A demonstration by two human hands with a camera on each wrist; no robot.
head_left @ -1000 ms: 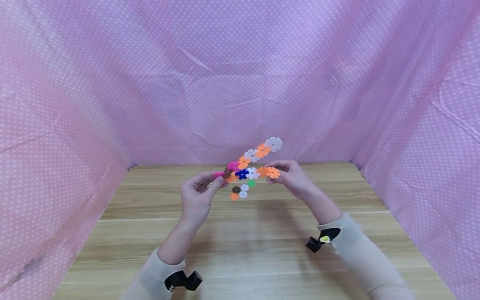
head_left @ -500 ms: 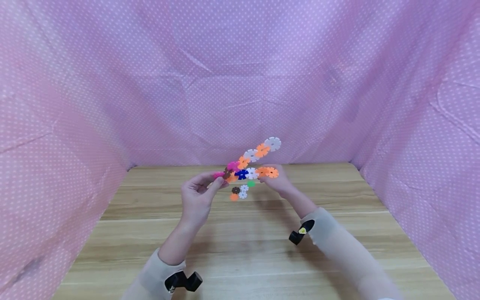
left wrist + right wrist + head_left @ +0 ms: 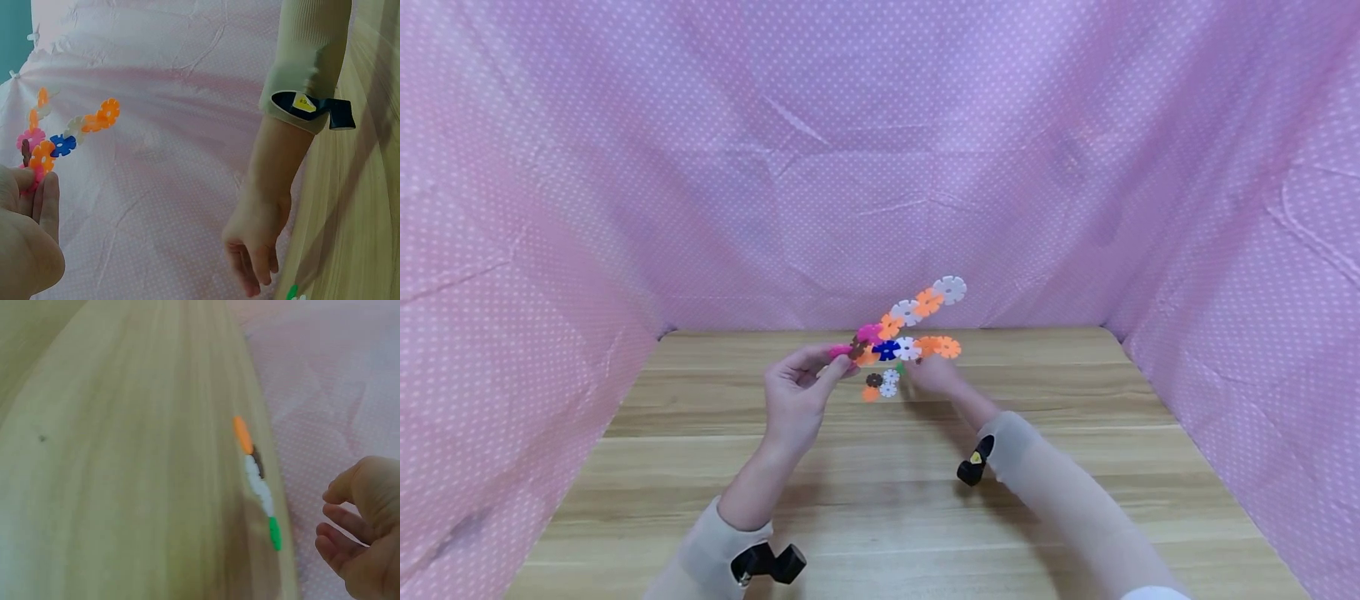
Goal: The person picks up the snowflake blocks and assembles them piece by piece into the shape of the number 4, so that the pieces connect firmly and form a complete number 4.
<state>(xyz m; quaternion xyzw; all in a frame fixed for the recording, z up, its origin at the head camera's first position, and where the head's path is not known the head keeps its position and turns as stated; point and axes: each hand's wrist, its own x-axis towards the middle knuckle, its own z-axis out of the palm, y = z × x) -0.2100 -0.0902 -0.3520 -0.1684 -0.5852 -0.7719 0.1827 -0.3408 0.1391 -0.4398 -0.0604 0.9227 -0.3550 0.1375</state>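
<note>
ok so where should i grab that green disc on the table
Probably pinch its outer edge, coming from the person's right: the green disc is thin, seems to lie flat on the table, and sits at the group's right end, with a white disc close on its left.

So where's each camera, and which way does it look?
Head: on the head, looking forward and down at the left hand, right hand and forearms.
Left wrist: on that wrist, looking toward the two-branched chain of colourful notched plastic discs; both hands show.
Right wrist: on that wrist, looking across the pale wooden table; just the right hand shows.
Head and left wrist share the chain.
</note>
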